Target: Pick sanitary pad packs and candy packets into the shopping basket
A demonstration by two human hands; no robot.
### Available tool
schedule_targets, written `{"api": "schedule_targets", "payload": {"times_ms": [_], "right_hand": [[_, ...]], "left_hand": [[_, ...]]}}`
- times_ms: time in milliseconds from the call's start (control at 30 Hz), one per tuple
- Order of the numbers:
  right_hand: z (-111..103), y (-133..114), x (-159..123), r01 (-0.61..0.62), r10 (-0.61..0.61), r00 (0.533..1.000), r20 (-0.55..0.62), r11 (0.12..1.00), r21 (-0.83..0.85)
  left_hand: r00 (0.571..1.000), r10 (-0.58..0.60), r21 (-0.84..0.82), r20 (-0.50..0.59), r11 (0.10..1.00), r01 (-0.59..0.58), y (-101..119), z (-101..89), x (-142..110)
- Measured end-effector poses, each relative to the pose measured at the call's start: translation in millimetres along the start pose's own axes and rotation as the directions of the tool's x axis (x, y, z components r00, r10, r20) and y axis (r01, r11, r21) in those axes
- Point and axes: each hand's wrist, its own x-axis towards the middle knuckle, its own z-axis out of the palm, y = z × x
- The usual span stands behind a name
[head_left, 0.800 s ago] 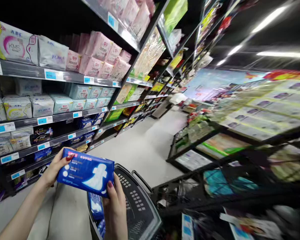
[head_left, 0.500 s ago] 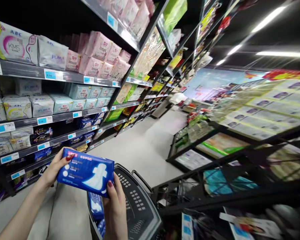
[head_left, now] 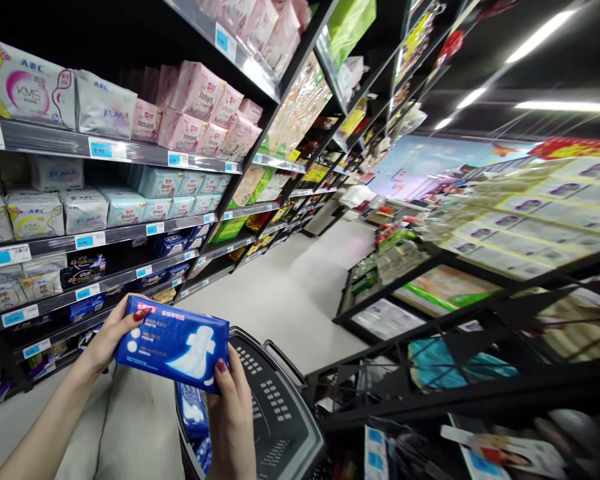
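Observation:
A dark blue pack of sanitary pads [head_left: 173, 347], with a white winged pad printed on it, is held up between my two hands. My left hand [head_left: 111, 337] grips its left end, thumb on the front face and fingers behind. At the lower right corner, my right hand [head_left: 231, 393] closes on the pack, its thumb also on the front. Below the pack stands a black plastic shopping basket [head_left: 280, 407]. Inside it lie more blue packs [head_left: 193, 410], partly covered by my right hand and the held pack.
Shelves [head_left: 130, 163] on the left carry pink boxes [head_left: 197, 93], light blue packs [head_left: 125, 205] and white ABC packs [head_left: 35, 83]. Pale floor [head_left: 280, 287] runs ahead between the shelves and a black display rack [head_left: 380, 373] on the right, stacked with packaged goods [head_left: 520, 220].
Almost nothing differs. The pack stays in both hands at nearly the same place and angle, and the view has shifted very slightly.

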Motion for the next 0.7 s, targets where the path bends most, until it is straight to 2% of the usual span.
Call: {"api": "schedule_targets", "payload": {"times_ms": [433, 700], "right_hand": [[2.7, -4.5, -1.0, 0.053, -0.053, 0.999, -0.006, 0.997, -0.049], [1.8, -0.9, 0.7, 0.026, -0.026, 1.0, -0.016, 1.0, -0.018]], "left_hand": [[1.0, 0.028, 0.026, 0.004, 0.999, -0.028, -0.9, -0.4, 0.4], [1.0, 0.027, 0.025, 0.01, 0.999, -0.027, -1.8, 0.7, 0.7]]}}
